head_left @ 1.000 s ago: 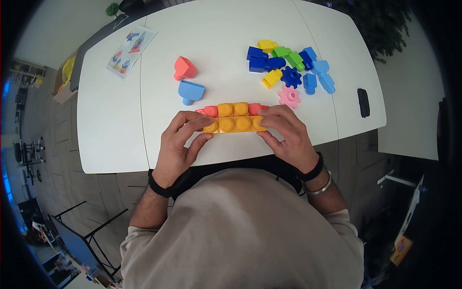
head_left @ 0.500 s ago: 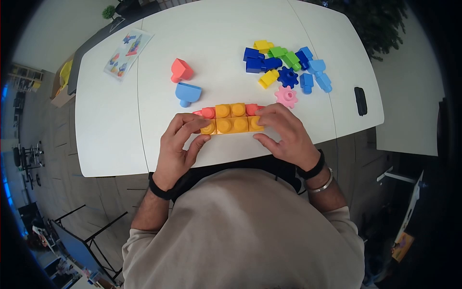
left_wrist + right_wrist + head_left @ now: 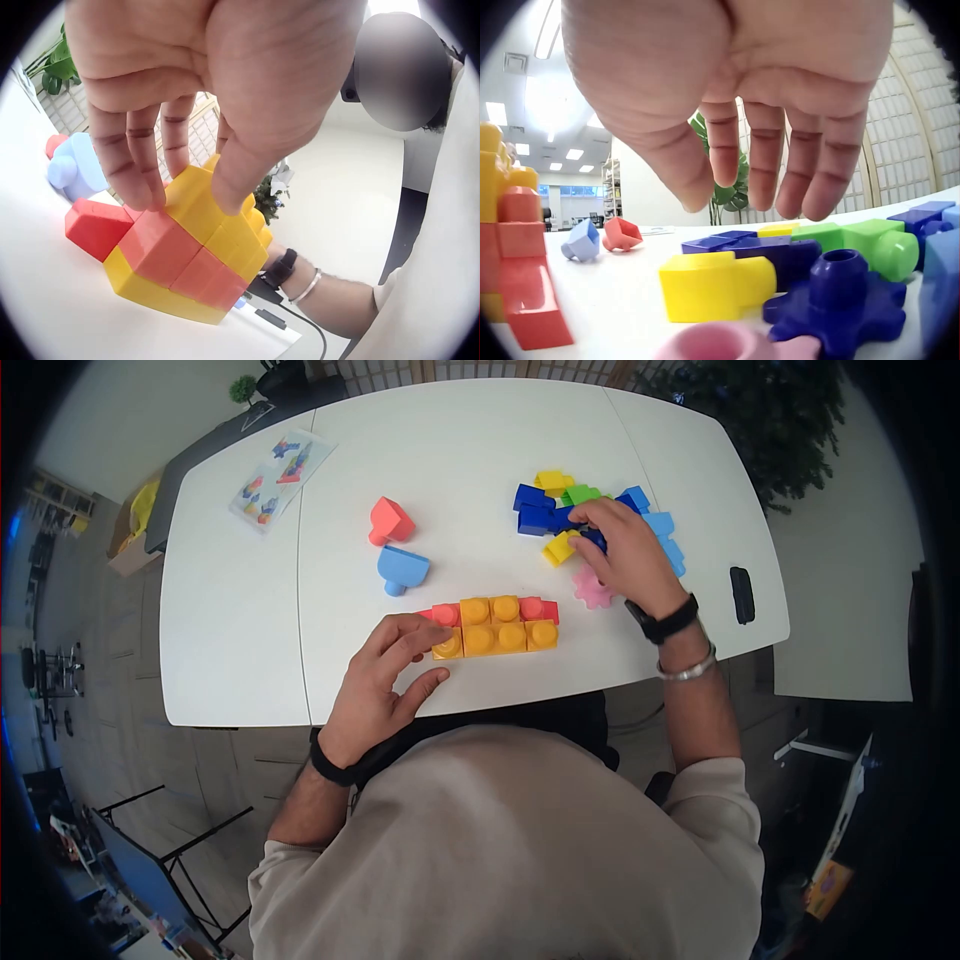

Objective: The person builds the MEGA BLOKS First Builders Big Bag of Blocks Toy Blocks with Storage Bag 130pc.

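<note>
On the white table (image 3: pixel 230 630), the right hand (image 3: pixel 632 555) has left the yellow-and-red brick assembly (image 3: pixel 497 638), parted fingers empty above a yellow brick (image 3: pixel 558 550); the assembly's end sits under the loosely bent left hand (image 3: pixel 375 670) alone.

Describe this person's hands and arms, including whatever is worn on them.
The left hand and right hand wear no gloves. A black band circles the left wrist. A second black band circles the right, with a shiny, silver-coloured bracelet farther up that arm. The beige sleeves stop well short of both bands.
</note>
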The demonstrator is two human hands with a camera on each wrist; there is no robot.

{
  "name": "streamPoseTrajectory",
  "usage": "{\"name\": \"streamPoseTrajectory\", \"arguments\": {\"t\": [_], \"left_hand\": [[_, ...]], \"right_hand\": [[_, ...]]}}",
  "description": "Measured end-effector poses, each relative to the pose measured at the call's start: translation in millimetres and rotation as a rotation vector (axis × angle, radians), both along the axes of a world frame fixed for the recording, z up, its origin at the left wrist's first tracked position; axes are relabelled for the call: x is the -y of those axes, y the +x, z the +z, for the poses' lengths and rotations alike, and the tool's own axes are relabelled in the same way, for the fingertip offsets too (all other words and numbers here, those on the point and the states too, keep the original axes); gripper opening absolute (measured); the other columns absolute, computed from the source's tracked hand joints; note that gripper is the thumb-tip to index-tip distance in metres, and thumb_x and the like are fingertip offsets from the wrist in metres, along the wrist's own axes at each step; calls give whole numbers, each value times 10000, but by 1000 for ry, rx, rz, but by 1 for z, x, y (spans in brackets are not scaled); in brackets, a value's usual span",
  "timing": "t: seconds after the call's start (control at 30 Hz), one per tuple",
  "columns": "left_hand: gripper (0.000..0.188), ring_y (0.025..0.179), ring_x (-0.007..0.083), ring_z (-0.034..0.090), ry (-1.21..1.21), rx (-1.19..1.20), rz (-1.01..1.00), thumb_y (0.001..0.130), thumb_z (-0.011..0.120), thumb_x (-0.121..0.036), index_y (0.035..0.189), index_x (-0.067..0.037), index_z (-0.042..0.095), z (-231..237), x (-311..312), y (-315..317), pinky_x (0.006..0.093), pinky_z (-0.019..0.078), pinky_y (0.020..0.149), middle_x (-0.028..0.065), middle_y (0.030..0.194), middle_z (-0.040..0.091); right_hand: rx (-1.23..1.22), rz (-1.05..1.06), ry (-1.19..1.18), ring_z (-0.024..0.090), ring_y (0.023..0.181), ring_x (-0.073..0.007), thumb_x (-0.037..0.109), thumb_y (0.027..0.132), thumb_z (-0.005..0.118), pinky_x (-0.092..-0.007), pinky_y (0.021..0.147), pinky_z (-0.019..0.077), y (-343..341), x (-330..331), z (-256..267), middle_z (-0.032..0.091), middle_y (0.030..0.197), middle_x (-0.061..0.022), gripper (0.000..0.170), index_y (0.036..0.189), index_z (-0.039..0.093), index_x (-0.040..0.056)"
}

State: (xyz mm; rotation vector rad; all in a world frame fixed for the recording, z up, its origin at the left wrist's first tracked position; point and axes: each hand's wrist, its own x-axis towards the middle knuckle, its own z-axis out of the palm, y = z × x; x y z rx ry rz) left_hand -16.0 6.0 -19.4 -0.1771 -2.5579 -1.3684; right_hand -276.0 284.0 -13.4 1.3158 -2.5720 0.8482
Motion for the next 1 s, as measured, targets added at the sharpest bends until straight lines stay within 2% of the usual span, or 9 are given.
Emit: {"name": "streamPoseTrajectory", "arguments": {"t": [0.07, 0.1, 0.27, 0.37, 0.47, 0.57, 0.8, 0.93, 1.0], "left_hand": [[514, 1058, 254, 719, 4, 12, -21, 929, 904, -87, 1398, -52, 697, 6, 3, 2, 364, 625, 919, 145, 1309, 707], [555, 1068, 253, 727, 11, 31, -38, 927, 913, -109, 1427, -44, 682, 8, 5, 2, 363, 623, 932, 146, 1321, 714], [647, 1133, 231, 746, 87, 65, 25, 926, 928, -154, 1480, 8, 638, 14, 32, 7, 365, 613, 977, 146, 1350, 742], [611, 1141, 218, 746, 96, 71, 110, 945, 919, -158, 1466, 7, 645, 16, 41, 5, 357, 603, 1001, 147, 1337, 751], [588, 1145, 214, 747, 80, 26, 110, 955, 908, -139, 1463, 6, 647, 20, 42, 3, 355, 603, 1001, 146, 1326, 758], [556, 1070, 242, 769, 60, -8, 123, 940, 922, -175, 1414, -8, 683, 18, 41, 2, 362, 629, 932, 147, 1275, 775], [535, 1097, 216, 767, 14, 36, 130, 942, 913, -117, 1412, 0, 684, 23, 42, 6, 359, 618, 972, 136, 1250, 796], [513, 1073, 225, 774, 7, 31, 109, 939, 916, -122, 1388, -9, 696, 26, 39, 6, 360, 620, 964, 131, 1225, 800], [504, 1062, 230, 777, -2, 26, 102, 938, 917, -127, 1379, -14, 701, 27, 38, 6, 362, 622, 960, 130, 1216, 802]], "right_hand": [[67, -61, 135, 719, 1083, -391, 104, 950, 810, -459, 953, 592, -22, 8, -6, 736, 1147, -177, 278, 1198, 713, 25], [62, -75, 228, 725, 1089, -369, 128, 943, 842, -423, 967, 596, -29, 12, -6, 736, 1162, -164, 363, 1258, 703, 14], [82, -99, 321, 683, 1204, -355, 288, 864, 935, -453, 1041, 579, -26, 39, -5, 704, 1230, -145, 557, 1328, 715, 71], [30, -196, 420, 638, 1194, -448, 393, 817, 951, -507, 996, 601, -16, 55, -14, 630, 1308, -206, 647, 1383, 713, 189], [23, -241, 382, 626, 1205, -457, 396, 824, 946, -517, 988, 606, -13, 66, -24, 614, 1334, -206, 639, 1384, 708, 199], [28, -243, 369, 609, 1203, -468, 314, 835, 943, -522, 974, 605, -15, 69, -27, 596, 1351, -212, 576, 1345, 707, 188], [-5, -164, 319, 587, 1203, -432, 25, 783, 889, -502, 1048, 535, -29, 57, -39, 642, 1222, -163, 471, 1192, 671, 110], [29, -151, 334, 596, 1188, -432, -14, 771, 850, -498, 1038, 538, -35, 53, -37, 663, 1143, -141, 466, 1181, 669, 114], [-57, -98, 315, 632, 1098, -444, 6, 783, 851, -517, 952, 567, -35, 50, -39, 693, 1124, -156, 430, 1170, 693, 105]]}}
